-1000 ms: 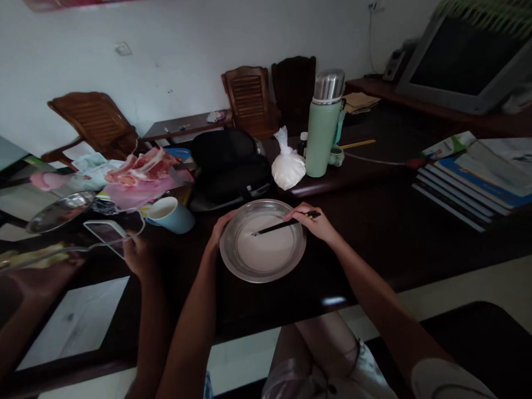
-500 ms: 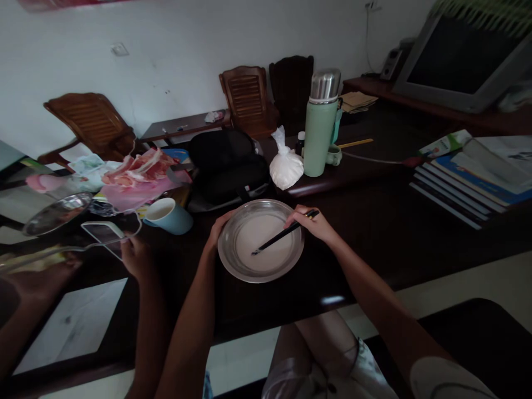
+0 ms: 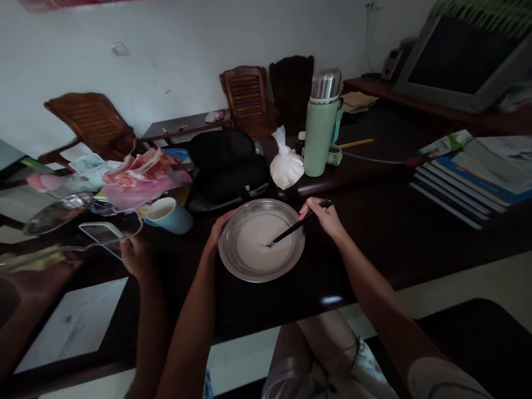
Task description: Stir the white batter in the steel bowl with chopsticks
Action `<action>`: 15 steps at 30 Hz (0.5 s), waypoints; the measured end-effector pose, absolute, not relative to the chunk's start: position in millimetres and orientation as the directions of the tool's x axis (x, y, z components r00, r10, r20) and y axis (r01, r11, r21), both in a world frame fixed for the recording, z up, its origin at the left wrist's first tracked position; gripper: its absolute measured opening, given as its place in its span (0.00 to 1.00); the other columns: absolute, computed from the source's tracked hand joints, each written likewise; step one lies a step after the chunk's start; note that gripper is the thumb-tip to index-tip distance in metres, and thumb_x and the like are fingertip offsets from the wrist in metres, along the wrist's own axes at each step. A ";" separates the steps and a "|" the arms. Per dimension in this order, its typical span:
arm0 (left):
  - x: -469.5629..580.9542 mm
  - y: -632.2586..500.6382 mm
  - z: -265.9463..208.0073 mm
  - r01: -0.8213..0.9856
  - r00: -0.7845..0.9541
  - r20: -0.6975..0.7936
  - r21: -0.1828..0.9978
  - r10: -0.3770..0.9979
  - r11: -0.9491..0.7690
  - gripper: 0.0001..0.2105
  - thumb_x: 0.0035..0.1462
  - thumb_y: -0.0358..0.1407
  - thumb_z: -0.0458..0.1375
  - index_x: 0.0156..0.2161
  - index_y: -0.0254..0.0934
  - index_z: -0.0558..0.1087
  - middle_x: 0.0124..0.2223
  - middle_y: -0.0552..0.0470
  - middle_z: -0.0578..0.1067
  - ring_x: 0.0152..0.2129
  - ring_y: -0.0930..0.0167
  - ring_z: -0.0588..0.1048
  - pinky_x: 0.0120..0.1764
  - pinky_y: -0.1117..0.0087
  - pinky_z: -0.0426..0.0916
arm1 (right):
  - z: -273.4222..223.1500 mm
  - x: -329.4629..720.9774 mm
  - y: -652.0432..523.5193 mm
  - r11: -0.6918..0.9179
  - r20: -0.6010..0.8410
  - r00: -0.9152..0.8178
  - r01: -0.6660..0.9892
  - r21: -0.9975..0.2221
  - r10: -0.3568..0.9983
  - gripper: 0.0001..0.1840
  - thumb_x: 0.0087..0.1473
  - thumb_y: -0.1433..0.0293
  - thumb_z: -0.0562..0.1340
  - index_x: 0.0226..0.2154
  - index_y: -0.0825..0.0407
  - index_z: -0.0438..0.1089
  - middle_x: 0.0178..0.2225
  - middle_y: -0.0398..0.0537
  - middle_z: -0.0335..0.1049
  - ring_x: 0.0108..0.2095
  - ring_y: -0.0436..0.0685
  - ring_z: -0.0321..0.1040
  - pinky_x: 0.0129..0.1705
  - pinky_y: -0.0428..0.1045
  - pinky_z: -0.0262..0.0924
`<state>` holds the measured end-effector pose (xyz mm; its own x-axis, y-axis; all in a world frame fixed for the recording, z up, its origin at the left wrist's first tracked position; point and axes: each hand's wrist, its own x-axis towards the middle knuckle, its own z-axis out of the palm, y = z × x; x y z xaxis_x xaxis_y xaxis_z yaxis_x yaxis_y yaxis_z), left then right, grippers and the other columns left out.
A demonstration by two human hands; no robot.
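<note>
Held slim dark chopsticks (image 3: 293, 227) (count unclear) in the right hand (image 3: 326, 219), with the grip narrowed about their upper part. Slanted them down leftward, tips at the surface of the pale liquid (image 3: 249, 235). Steadied the metal bowl (image 3: 229, 246) with the left hand (image 3: 219, 227), with the grip cupped along its outer left side. Found the bowl upright on the dark bench (image 3: 382, 227), between both hands, near the front edge. Judged best for stirring: to sweep the tips in slow, even rounds, dipping low and following the wall without slopping over the rim; to brace the left side firmly against sideways push; to probe the bottom for lumps, hidden from view. Listed just beyond: a tied bag (image 3: 286, 169) of white contents and a green flask (image 3: 320, 138). Listed to the left: a blue mug (image 3: 178, 216), well clear of the stirring.
</note>
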<state>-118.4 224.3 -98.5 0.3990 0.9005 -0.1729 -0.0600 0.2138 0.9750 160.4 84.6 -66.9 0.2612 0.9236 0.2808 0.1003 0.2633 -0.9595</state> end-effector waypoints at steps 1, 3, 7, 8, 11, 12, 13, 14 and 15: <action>-118.7 224.4 -99.1 -0.069 0.398 -0.173 0.974 0.901 0.218 0.22 0.44 0.45 0.61 0.43 0.34 0.79 0.42 0.46 0.79 0.49 0.56 0.73 0.52 0.62 0.67 | -67.2 158.2 84.5 0.267 0.283 0.210 0.103 -0.958 0.936 0.28 0.54 0.45 0.57 0.24 0.51 0.75 0.20 0.46 0.75 0.26 0.56 0.74 0.35 0.51 0.67; -118.8 224.0 -99.4 -0.090 0.401 -0.175 0.969 0.899 0.228 0.22 0.43 0.46 0.62 0.43 0.35 0.79 0.43 0.46 0.79 0.49 0.56 0.73 0.51 0.63 0.68 | -68.9 152.7 85.1 0.298 0.314 0.097 0.147 -0.943 0.945 0.26 0.55 0.47 0.57 0.26 0.50 0.76 0.24 0.47 0.77 0.30 0.56 0.74 0.37 0.51 0.67; -117.9 223.2 -97.6 -0.095 0.404 -0.191 0.964 0.894 0.248 0.22 0.42 0.46 0.63 0.42 0.35 0.79 0.44 0.47 0.79 0.49 0.55 0.73 0.50 0.63 0.69 | -74.4 145.0 87.8 0.379 0.391 -0.007 0.263 -0.887 0.920 0.22 0.59 0.51 0.57 0.29 0.48 0.78 0.32 0.46 0.79 0.37 0.57 0.73 0.44 0.52 0.64; -117.8 223.4 -97.3 -0.086 0.398 -0.185 0.968 0.899 0.238 0.22 0.42 0.46 0.63 0.41 0.35 0.79 0.44 0.47 0.79 0.49 0.55 0.72 0.50 0.63 0.69 | -75.4 145.1 88.3 0.382 0.399 0.008 0.276 -0.882 0.917 0.21 0.59 0.52 0.57 0.30 0.47 0.78 0.33 0.46 0.79 0.38 0.57 0.72 0.45 0.53 0.64; -118.2 224.9 -98.1 -0.071 0.385 -0.149 0.979 0.911 0.190 0.22 0.41 0.46 0.63 0.40 0.34 0.79 0.44 0.46 0.79 0.51 0.54 0.71 0.51 0.63 0.68 | -76.1 151.4 88.7 0.349 0.391 0.125 0.265 -0.899 0.912 0.20 0.58 0.52 0.58 0.31 0.48 0.78 0.32 0.47 0.79 0.37 0.57 0.73 0.45 0.53 0.64; -118.5 225.5 -98.7 -0.071 0.388 -0.147 0.979 0.910 0.189 0.22 0.41 0.46 0.63 0.40 0.34 0.79 0.44 0.46 0.78 0.51 0.54 0.71 0.51 0.63 0.68 | -75.6 154.7 88.5 0.330 0.378 0.175 0.250 -0.910 0.909 0.21 0.58 0.51 0.58 0.30 0.49 0.77 0.31 0.47 0.79 0.36 0.57 0.74 0.44 0.53 0.64; -118.7 225.9 -99.4 -0.074 0.392 -0.151 0.978 0.907 0.195 0.22 0.41 0.47 0.63 0.40 0.34 0.79 0.44 0.46 0.78 0.51 0.54 0.71 0.51 0.63 0.67 | -74.9 158.0 88.0 0.315 0.364 0.223 0.227 -0.922 0.904 0.21 0.57 0.51 0.58 0.29 0.49 0.77 0.28 0.46 0.79 0.33 0.57 0.74 0.43 0.52 0.65; -119.0 226.2 -100.1 -0.078 0.401 -0.158 0.976 0.903 0.205 0.22 0.41 0.47 0.63 0.40 0.34 0.79 0.44 0.46 0.78 0.51 0.54 0.71 0.51 0.63 0.67 | -74.2 161.0 87.5 0.305 0.350 0.261 0.200 -0.931 0.900 0.22 0.57 0.50 0.58 0.29 0.50 0.76 0.25 0.46 0.78 0.31 0.56 0.74 0.42 0.52 0.65; -119.2 226.3 -100.4 -0.083 0.408 -0.163 0.973 0.898 0.214 0.22 0.41 0.47 0.63 0.41 0.34 0.79 0.44 0.46 0.78 0.50 0.55 0.71 0.51 0.63 0.67 | -73.6 163.1 86.9 0.301 0.341 0.282 0.173 -0.938 0.897 0.23 0.57 0.50 0.57 0.28 0.50 0.75 0.23 0.45 0.77 0.28 0.56 0.74 0.41 0.51 0.65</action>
